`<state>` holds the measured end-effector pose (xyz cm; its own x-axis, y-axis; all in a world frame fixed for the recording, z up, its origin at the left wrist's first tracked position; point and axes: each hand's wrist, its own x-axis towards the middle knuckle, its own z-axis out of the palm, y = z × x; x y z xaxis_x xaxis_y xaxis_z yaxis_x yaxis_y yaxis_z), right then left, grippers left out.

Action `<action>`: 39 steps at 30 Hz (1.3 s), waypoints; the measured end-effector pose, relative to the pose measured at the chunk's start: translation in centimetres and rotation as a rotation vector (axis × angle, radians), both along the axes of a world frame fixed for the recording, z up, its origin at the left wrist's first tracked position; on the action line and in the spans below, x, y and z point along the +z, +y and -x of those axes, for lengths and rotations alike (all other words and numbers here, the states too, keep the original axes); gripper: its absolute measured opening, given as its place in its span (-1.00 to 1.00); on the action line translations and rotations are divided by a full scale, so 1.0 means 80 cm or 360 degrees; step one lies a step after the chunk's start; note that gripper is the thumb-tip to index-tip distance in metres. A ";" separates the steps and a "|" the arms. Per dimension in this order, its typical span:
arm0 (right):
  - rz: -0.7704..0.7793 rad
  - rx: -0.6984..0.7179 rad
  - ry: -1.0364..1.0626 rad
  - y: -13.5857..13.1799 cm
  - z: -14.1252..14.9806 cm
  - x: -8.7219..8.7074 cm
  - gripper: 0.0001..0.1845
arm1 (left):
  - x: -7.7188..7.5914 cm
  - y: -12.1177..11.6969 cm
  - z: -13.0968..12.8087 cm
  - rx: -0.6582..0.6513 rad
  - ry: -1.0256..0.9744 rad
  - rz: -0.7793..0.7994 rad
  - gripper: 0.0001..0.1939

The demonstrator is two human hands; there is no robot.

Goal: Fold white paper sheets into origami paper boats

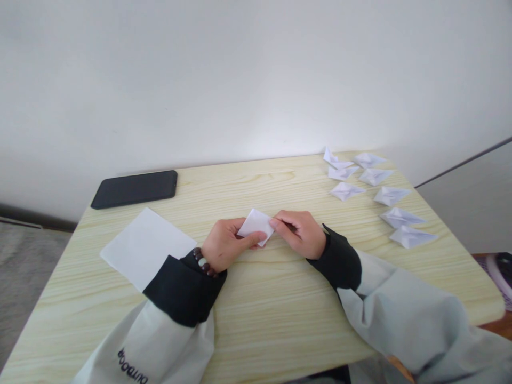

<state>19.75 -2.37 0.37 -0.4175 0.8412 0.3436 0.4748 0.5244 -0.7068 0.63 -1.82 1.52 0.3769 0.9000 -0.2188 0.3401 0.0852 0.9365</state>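
Between my two hands is a small piece of folded white paper [256, 223], held just above the middle of the table and turned so one corner points away from me. My left hand [228, 242] grips its left and lower side, thumb lying across the front and fingers behind. At the right corner, my right hand [298, 232] pinches the paper between thumb and index finger. A flat stack of white square paper [146, 248] lies to the left, partly covered by my left sleeve.
A black phone [136, 189] lies at the table's back left. Several folded white paper boats [388, 196] stand at the right side. The wooden table [256, 309] meets a white wall [240, 80] at the back. A purple basket [496, 277] is partly visible at far right.
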 end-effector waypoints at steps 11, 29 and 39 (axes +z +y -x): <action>-0.0112 0.0112 0.0006 -0.001 0.001 -0.003 -0.75 | -0.002 0.002 0.002 -0.0165 -0.0014 0.0145 -0.72; 0.0032 -0.0011 0.0254 -0.001 0.001 -0.001 -0.83 | -0.002 -0.001 -0.002 -0.0268 0.0138 0.0023 -0.61; 0.0000 0.0091 0.0263 0.001 0.001 0.001 -0.76 | -0.007 -0.003 0.000 -0.0373 0.0100 -0.0015 -0.68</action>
<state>19.65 -2.27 0.46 -0.4025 0.8176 0.4117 0.3216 0.5474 -0.7726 0.62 -2.08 0.96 0.5618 0.7915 -0.2406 0.4072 -0.0114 0.9133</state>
